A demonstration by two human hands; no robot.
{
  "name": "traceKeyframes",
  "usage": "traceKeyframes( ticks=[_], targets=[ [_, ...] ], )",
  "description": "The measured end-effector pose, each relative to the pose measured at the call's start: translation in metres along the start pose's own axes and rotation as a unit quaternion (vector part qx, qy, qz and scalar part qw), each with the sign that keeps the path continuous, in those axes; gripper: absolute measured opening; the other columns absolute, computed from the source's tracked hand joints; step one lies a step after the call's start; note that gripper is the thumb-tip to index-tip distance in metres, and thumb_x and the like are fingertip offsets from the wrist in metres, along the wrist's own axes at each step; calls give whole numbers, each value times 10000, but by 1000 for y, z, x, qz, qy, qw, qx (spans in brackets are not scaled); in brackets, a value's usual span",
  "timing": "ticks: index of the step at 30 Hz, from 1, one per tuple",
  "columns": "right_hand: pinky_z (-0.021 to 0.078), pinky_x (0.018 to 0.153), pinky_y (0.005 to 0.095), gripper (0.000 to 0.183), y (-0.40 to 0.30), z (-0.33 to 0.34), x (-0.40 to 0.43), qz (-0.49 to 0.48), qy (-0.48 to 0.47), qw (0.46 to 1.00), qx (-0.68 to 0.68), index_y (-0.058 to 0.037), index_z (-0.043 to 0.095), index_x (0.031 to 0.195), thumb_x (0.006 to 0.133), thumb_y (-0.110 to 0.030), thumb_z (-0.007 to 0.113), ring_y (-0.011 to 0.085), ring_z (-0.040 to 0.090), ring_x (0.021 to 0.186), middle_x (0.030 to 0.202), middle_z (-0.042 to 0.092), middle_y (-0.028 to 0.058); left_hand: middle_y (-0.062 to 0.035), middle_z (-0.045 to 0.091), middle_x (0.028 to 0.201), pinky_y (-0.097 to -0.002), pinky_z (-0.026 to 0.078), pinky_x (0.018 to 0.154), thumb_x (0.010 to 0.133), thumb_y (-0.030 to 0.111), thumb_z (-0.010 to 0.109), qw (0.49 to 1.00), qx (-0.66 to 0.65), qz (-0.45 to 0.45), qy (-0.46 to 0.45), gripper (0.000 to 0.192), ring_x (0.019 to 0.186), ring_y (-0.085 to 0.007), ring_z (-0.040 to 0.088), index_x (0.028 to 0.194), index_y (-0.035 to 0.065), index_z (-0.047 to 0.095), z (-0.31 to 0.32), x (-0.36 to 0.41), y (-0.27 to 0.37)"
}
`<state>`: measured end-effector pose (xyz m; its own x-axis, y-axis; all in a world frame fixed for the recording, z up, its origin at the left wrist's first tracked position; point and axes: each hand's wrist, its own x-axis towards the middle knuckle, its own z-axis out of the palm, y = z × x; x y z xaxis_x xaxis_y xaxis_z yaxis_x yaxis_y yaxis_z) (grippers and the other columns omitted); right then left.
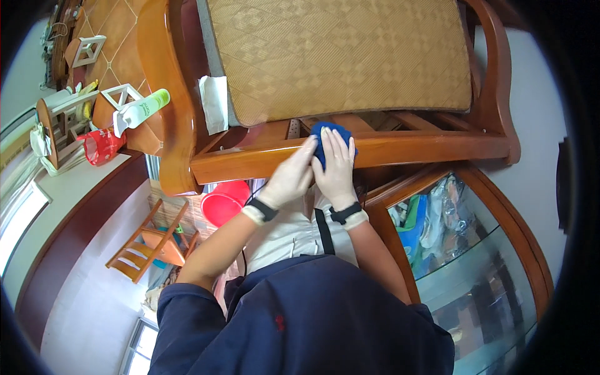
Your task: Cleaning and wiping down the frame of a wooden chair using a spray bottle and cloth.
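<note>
A blue cloth (pixel 324 151) lies against the top rail (pixel 412 147) of a wooden sofa or bench frame. My right hand (pixel 337 164), in a pale glove, rests on the cloth with its fingers stretched over it. Beside it, my left hand (pixel 289 174), gloved too, touches the cloth's left edge with its fingertips; whether it grips any of it I cannot tell. Both wrists bear black bands. Beyond the rail lies a woven tan mat (pixel 347 61) on a cushion, and a white paper or tissue (pixel 214 104) sits at the mat's left edge.
A curved wooden armrest (pixel 176 108) stands at the left. Past it are a spray bottle (pixel 143 110), a red plastic bag (pixel 102 146) and white-legged stools. A red bucket (pixel 224 204) is on the floor near a wooden chair (pixel 152 241). A glass-fronted cabinet (pixel 473 281) stands at the right.
</note>
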<state>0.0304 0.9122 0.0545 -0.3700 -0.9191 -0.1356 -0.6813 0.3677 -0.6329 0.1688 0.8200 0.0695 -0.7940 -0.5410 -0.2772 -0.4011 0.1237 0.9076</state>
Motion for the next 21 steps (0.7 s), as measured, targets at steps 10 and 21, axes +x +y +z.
traceKeyframes(
  ticks=[10,21],
  targets=[
    [401,1093,413,396,-133,116,15,-245,-45,968,-21,-62,635,1267,909,-196,531,249,549,1247,1315,625,98,-233,528,1460,-463,366,1174,969,52,555,918,329,-117,186,384,1360,-397,490,1342,-36,572,-149,-118,-94],
    [277,1212,549,493,-31,65,-29,-204,-71,972,-97,-164,610,1390,918,-306,594,290,382,1475,1523,526,71,-240,557,1418,-536,324,1194,940,104,566,939,336,-19,68,492,1347,-427,493,1402,-55,512,-97,-75,-85]
  ],
)
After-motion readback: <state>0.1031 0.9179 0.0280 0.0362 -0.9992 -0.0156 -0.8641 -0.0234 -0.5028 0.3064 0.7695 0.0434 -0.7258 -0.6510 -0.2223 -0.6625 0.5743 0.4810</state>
